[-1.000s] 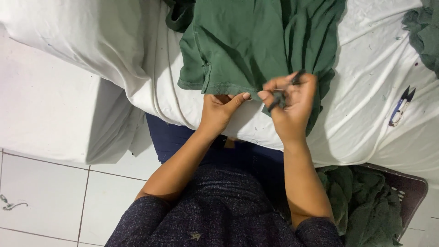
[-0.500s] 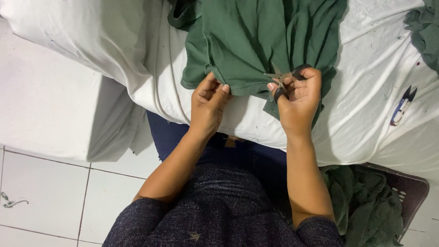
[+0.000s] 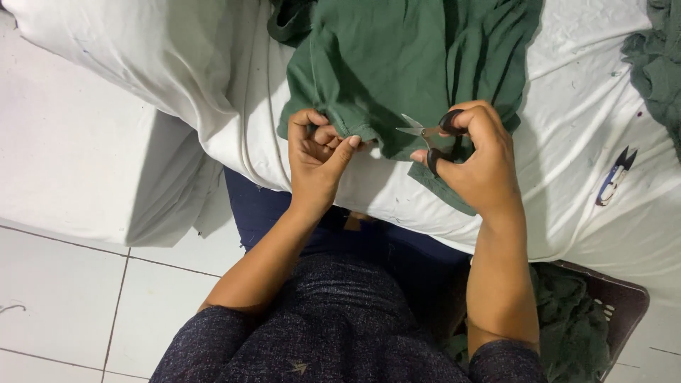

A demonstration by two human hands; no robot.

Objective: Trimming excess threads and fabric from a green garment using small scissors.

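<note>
Green cloth is pinched at its lower hem by the left hand [image 3: 317, 152], whose fingers are curled tight around a small fold of the green garment [image 3: 397, 64], with the thumb pressed against the side of the forefinger. Just to the right of this fold, the right hand [image 3: 475, 159] holds a pair of small scissors [image 3: 429, 135] with black handle loops; the thumb goes through one loop and a finger through the other, and the hand is closed firmly on them. The short metal blades stand a little apart and point to the left, toward the pinched hem, with their tips just beside the cloth edge. The garment lies spread and wrinkled on a white sheet [image 3: 177, 64] that covers a table or a bed, and its hem hangs near the edge closest to the person. Further to the right on the sheet rests a small thread snipper [image 3: 616, 175] with a blue and white body, well apart from both hands. At the far right edge another piece of green cloth [image 3: 656, 64] lies on the sheet. Below, on the white tiled floor [image 3: 57, 298], a dark basket [image 3: 624, 301] holds more green fabric beside the person's right arm.
</note>
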